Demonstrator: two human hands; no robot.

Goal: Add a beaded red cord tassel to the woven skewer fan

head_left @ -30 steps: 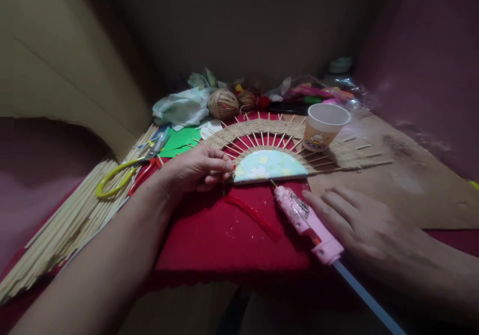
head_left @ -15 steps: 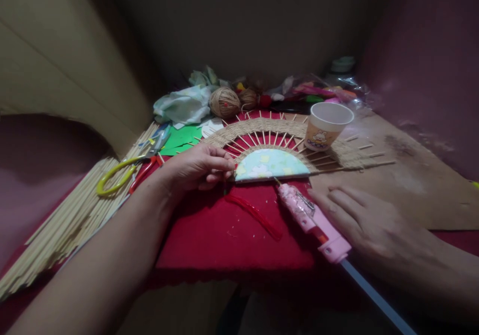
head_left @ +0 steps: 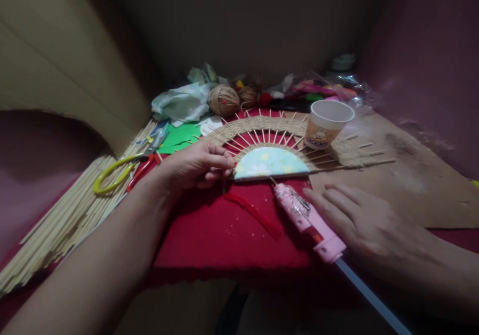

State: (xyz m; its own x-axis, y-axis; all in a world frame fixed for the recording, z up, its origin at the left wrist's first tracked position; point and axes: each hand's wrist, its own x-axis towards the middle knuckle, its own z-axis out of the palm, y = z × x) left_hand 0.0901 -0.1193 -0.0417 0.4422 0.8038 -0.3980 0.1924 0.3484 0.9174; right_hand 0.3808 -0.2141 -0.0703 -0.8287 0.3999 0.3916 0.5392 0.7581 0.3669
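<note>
My left hand (head_left: 196,168) pinches the left corner of a half-round fan piece: a pale blue patterned paper semicircle (head_left: 267,163) ringed by thin wooden skewer spokes and a woven band of tan jute twine (head_left: 262,125). My thumb and fingertips are closed on that corner, right where paper meets spokes. The piece lies flat on a red felt cloth (head_left: 224,240), across the middle of the work surface.

My right hand (head_left: 359,220) rests open and flat, fingers spread, just beside a pink hot glue gun (head_left: 305,218) lying on the cloth. It grips nothing; its fingertips are near the gun's body, and I cannot tell whether they touch it. The gun's tip points at the straight lower edge of the semicircle, almost against it.

The risks, as I judge them: a hot nozzle this close could scorch or smear the paper edge, or drip on the felt. If my open hand knocks the gun, it could roll into the fan. A hard tug from my left pinch could loosen spokes. A white paper cup with a cartoon print (head_left: 327,124) stands on the woven band at right and could tip if the fan shifts.
</note>
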